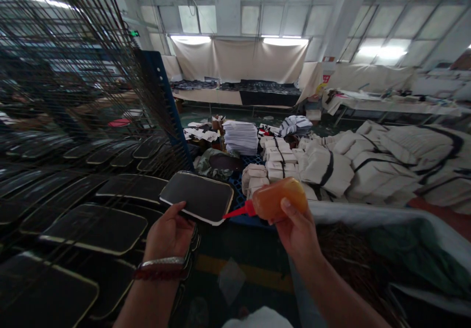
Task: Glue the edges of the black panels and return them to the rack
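My left hand [170, 232] holds a black rounded-rectangle panel [198, 196] with a pale edge, gripping it at its near left corner, with a stack of similar panels under the palm. My right hand [296, 227] grips an orange squeeze bottle [277, 198] tipped sideways. Its red nozzle [235, 212] points left and touches the panel's near right edge.
A wire drying rack [73, 136] fills the left, its shelves lined with several black panels [97, 227]. Bundled white fabric stacks [368, 163] lie ahead on the right. A grey bin [386, 215] with dark material sits at my right. Long tables [239, 95] stand at the back.
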The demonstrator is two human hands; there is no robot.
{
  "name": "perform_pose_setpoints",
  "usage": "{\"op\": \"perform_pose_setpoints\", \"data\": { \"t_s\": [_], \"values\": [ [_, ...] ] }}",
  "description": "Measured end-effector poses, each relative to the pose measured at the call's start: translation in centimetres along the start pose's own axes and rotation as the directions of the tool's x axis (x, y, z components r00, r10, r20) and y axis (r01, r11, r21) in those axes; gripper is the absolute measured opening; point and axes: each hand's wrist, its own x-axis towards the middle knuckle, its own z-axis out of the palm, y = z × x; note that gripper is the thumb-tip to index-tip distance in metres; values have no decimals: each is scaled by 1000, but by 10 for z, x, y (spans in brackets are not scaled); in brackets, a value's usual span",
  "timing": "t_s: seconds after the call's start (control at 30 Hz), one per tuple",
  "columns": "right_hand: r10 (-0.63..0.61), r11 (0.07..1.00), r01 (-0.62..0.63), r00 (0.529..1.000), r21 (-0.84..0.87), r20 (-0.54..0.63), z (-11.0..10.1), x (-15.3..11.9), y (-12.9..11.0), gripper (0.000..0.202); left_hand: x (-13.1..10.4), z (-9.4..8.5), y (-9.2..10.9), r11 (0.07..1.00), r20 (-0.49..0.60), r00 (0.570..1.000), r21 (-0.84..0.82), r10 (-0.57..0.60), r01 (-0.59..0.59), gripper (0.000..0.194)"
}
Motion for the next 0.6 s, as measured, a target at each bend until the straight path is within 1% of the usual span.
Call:
{"op": "perform_pose_setpoints", "data": {
  "t_s": [0.1, 0.13, 0.3, 0.4, 0.47, 0.53, 0.6],
  "values": [
    [-75, 997, 75, 994, -7, -75, -3, 5, 0, 41, 0, 4, -1, 1000, -1, 1000, -24, -3, 3, 22],
    [-84, 996, 83, 993, -11, -84, -4, 6, 0, 43, 0, 5, -2, 999, 5, 1000, -33, 2, -2, 22],
    [-15, 1000, 15, 998, 0, -56, -7, 5, 3, 43, 2, 7, -8, 999, 33, 999, -52, 9, -7, 25],
    [-47, 999, 49, 994, 17, -94, -9, 6, 6, 42, 3, 9, -10, 996, 32, 999, -84, -7, 9, 26],
    [-47, 998, 50, 993, 32, -112, -9, 5, 8, 43, 3, 10, -11, 994, 36, 999, -107, -14, 18, 28],
    [10, 996, 0, 994, 85, -111, -7, 3, 12, 41, 3, 11, -14, 990, 56, 998, -135, -21, 28, 30],
    [120, 976, -100, 988, 194, -99, -3, -1, 18, 35, 3, 12, -19, 985, 70, 997, -169, -23, 34, 27]
  ]
}}
